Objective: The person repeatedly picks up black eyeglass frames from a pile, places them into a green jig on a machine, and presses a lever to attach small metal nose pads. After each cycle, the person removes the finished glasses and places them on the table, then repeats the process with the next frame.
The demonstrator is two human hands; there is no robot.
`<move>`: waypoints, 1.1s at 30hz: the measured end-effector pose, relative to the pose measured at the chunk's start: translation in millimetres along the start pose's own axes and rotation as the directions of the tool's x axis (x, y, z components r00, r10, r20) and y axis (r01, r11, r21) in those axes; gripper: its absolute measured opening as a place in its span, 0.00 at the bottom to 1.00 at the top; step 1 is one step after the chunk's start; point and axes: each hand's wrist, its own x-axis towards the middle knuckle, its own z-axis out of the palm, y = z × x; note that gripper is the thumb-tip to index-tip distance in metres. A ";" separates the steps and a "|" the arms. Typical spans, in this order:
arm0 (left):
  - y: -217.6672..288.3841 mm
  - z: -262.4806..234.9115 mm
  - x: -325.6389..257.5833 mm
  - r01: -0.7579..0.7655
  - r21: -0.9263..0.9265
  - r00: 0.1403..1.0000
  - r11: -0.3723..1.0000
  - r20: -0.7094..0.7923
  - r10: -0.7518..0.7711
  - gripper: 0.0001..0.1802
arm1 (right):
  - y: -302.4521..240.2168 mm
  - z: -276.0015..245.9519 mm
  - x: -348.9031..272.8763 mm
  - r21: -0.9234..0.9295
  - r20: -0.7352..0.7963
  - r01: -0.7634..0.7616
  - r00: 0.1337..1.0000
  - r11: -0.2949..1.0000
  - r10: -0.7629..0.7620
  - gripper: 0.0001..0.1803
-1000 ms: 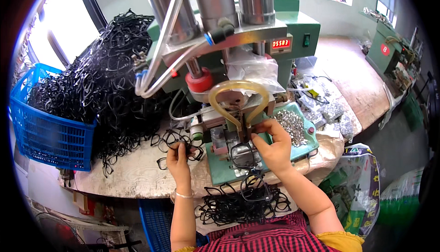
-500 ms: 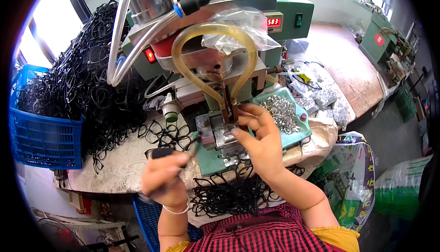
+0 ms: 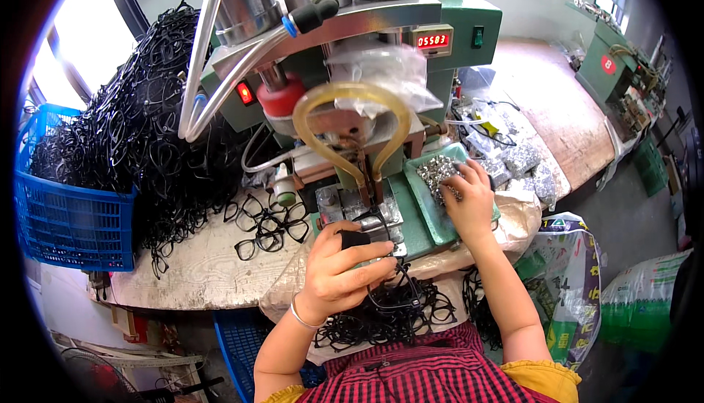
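My left hand (image 3: pixel 343 275) is closed round a black eyeglass frame (image 3: pixel 415 302) at the front of the metal fixture (image 3: pixel 392 220). A black sleeve (image 3: pixel 355 239) covers one of its digits. Part of the frame hides behind the fingers. To the right, my right hand (image 3: pixel 471 201) reaches into a green tray (image 3: pixel 440 231), its fingers bent on a heap of small shiny metal parts (image 3: pixel 438 172). Whether a part sits between the fingertips is hidden. A looped yellowish tube (image 3: pixel 400 113) runs down to two copper-coloured pieces above the fixture.
A green press machine (image 3: pixel 469 36) stands over the fixture. On the left, black frames heap high behind a blue basket (image 3: pixel 73 220); a few frames (image 3: pixel 269 238) lie on the worktable. More frames (image 3: pixel 352 330) pile before me. Clear bags of parts (image 3: pixel 521 155) lie at the right.
My left hand has come from the left to the fixture and now holds an eyeglass frame. My right hand has gone from the fixture to the tray. The tube loop sits lower.
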 end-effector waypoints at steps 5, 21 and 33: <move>4.8 3.6 -7.1 -0.001 0.085 1.000 0.996 0.026 -0.002 0.12 | -20.5 38.2 36.0 -0.061 0.089 0.064 0.994 0.996 -0.059 0.06; -120.4 -75.6 -87.3 0.530 0.591 0.827 0.609 -0.199 -0.526 0.19 | -4.5 -14.2 5.9 -0.035 0.014 0.123 0.992 0.992 -0.122 0.08; -170.1 -47.0 -128.3 0.684 0.418 0.708 0.598 -0.186 -0.681 0.09 | 14.6 -39.4 -30.3 0.751 0.239 -0.519 0.790 0.408 0.564 0.07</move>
